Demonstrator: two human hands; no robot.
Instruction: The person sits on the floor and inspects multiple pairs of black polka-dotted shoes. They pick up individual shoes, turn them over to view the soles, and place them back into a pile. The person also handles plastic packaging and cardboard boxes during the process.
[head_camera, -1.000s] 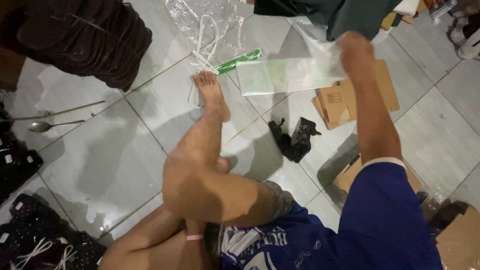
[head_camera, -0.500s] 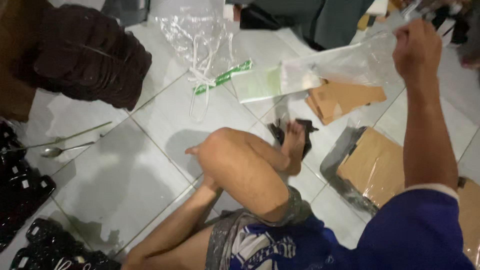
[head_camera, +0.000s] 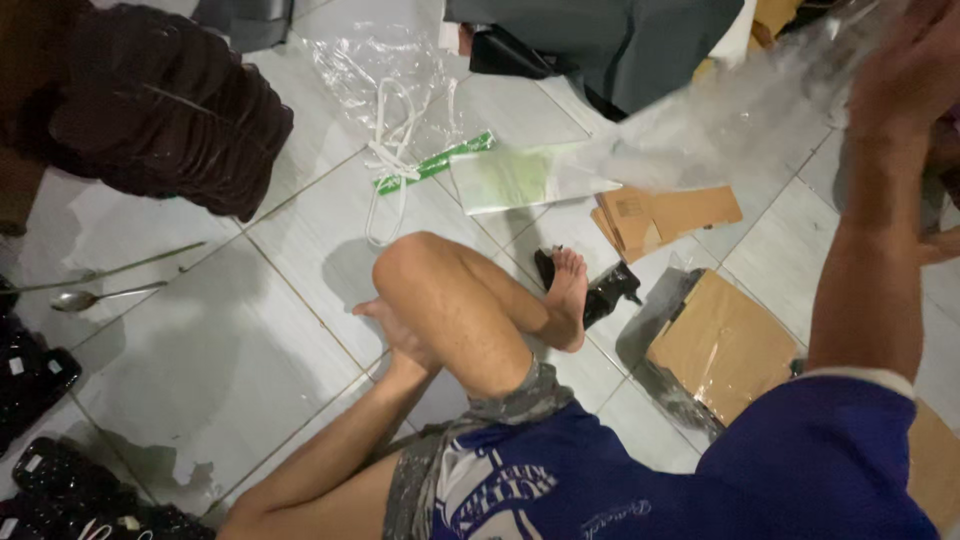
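I sit on a tiled floor (head_camera: 200, 330). My right hand (head_camera: 912, 70) is raised at the top right, blurred, and grips a large clear plastic bag (head_camera: 740, 110) that trails down to the left. My right leg is bent with the knee (head_camera: 420, 270) up, and its foot (head_camera: 568, 295) rests on a small black object (head_camera: 612, 288). A second bare limb (head_camera: 330, 440) lies folded under that knee. I do not see my left hand.
A dark bundle (head_camera: 170, 110) lies top left, with a spoon (head_camera: 90, 298) below it. Also on the floor are a clear bag with white cord (head_camera: 385, 110), a green-and-white packet (head_camera: 520, 178), flat cardboard pieces (head_camera: 665, 215), plastic-wrapped cardboard (head_camera: 730, 350) and black items (head_camera: 40, 375).
My right hand has lifted the clear plastic bag up and to the right. My right leg went from stretched out to bent, and its foot came back onto the black object.
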